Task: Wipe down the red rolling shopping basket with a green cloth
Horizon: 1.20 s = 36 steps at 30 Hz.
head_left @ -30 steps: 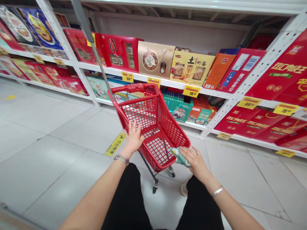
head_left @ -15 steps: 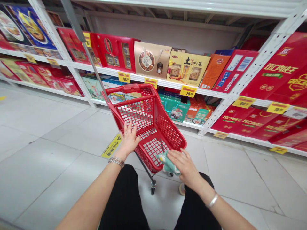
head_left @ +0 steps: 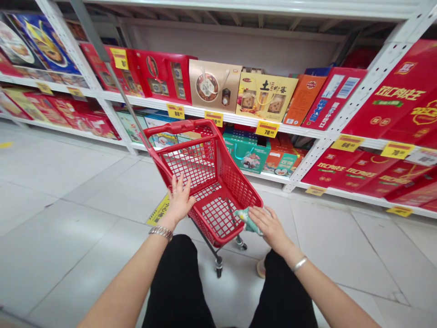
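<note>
Left hand [head_left: 179,201] lies open, fingers spread, on the near rim of the red shopping basket-trolley [head_left: 180,126] — right hand [head_left: 269,225], half open, rests over a mint-green fabric item [head_left: 247,221]; whether it grips, I cannot tell.

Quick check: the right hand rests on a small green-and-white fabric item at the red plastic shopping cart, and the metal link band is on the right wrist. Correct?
No: the head view shows the metal link band on the left wrist. The right hand on the small green-and-white fabric item at the red plastic shopping cart stands.
</note>
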Motion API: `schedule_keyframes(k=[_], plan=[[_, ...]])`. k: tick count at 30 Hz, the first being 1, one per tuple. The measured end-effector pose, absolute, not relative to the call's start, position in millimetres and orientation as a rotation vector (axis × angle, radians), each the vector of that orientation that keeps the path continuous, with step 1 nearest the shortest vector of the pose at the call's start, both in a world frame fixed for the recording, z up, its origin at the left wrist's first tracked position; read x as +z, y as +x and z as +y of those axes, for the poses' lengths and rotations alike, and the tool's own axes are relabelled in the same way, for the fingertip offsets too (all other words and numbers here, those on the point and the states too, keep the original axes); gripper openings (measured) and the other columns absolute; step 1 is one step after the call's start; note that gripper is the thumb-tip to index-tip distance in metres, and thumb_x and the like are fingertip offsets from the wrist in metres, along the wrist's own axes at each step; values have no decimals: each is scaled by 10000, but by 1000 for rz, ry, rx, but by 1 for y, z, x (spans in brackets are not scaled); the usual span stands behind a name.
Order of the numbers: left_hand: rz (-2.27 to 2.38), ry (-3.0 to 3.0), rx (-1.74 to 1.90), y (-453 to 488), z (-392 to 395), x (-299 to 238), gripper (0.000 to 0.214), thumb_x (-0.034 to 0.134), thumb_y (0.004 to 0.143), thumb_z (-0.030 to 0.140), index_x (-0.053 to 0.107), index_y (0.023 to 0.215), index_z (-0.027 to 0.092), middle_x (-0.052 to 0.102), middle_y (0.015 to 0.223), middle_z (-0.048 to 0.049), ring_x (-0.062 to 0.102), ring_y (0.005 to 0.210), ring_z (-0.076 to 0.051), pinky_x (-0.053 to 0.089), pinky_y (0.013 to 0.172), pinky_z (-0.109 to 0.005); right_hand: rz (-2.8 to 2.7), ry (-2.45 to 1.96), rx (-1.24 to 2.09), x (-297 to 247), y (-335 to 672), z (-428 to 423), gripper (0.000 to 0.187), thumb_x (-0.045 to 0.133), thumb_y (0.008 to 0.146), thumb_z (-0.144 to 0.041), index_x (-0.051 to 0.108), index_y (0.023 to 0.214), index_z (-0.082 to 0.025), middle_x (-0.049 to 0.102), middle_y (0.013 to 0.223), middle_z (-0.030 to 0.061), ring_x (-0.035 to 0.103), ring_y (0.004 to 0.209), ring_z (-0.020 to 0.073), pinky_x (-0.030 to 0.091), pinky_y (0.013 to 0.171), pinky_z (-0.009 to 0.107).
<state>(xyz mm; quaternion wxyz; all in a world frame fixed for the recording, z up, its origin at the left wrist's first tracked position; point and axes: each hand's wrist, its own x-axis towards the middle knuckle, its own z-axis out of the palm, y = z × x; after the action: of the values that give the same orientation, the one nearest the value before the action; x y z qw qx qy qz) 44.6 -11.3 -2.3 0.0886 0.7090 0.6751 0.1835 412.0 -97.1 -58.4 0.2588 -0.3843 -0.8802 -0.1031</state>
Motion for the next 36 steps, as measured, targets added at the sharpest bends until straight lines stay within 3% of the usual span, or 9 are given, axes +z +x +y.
schedule_keyframes(k=[4,9,16,21,25,32,36], plan=[[2022,2100,527,48,-9,-2,718,478,888,251,425,1596,142,142,1756,-199,-17,1622,-387,182,1219,-713,-2367,-1158,-207,-62,432,-73,773,448,770,94,581,1466,-216,671,1422,132,571,1382,222,399,1163,498],[1995,2127,574,46,-4,-7,735,495,874,235,417,1602,173,164,1752,-196,-12,1621,-395,181,1210,-727,-2371,-1228,-46,-60,426,-66,800,479,668,73,631,1398,-218,718,1326,135,617,1308,252,414,1141,531],[1975,2161,487,44,-2,0,738,491,873,212,416,1607,190,177,1752,-183,2,1623,-369,211,1214,-700,-2314,-1281,-44,-57,410,-90,755,461,647,70,645,1322,-213,728,1264,112,642,1222,256,428,1114,505],[2017,2243,378,47,11,16,728,466,905,210,374,1627,214,160,1755,-157,65,1626,-335,154,1220,-713,-2243,-1303,-117,-63,390,-115,779,474,641,64,621,1349,-224,724,1265,113,642,1202,273,423,1094,501],[2124,2256,450,49,15,23,713,473,963,303,315,1648,184,191,1739,-180,141,1620,-332,72,1229,-718,-2230,-1278,-147,-63,365,-133,806,490,648,55,577,1404,-211,716,1276,122,639,1198,282,401,1108,502],[2238,1917,642,70,-42,-15,748,332,1027,522,314,1633,83,310,1673,-280,296,1569,-388,262,1189,-726,-2225,-1206,-125,-52,312,-150,746,497,725,53,539,1425,-200,730,1234,129,643,1152,282,404,1108,503],[2293,1988,584,73,-62,-23,745,337,1027,512,340,1617,58,303,1675,-274,275,1572,-416,163,1192,-776,-2273,-1149,-123,-44,288,-148,633,497,800,56,586,1380,-181,734,1248,134,639,1159,268,391,1128,492]])
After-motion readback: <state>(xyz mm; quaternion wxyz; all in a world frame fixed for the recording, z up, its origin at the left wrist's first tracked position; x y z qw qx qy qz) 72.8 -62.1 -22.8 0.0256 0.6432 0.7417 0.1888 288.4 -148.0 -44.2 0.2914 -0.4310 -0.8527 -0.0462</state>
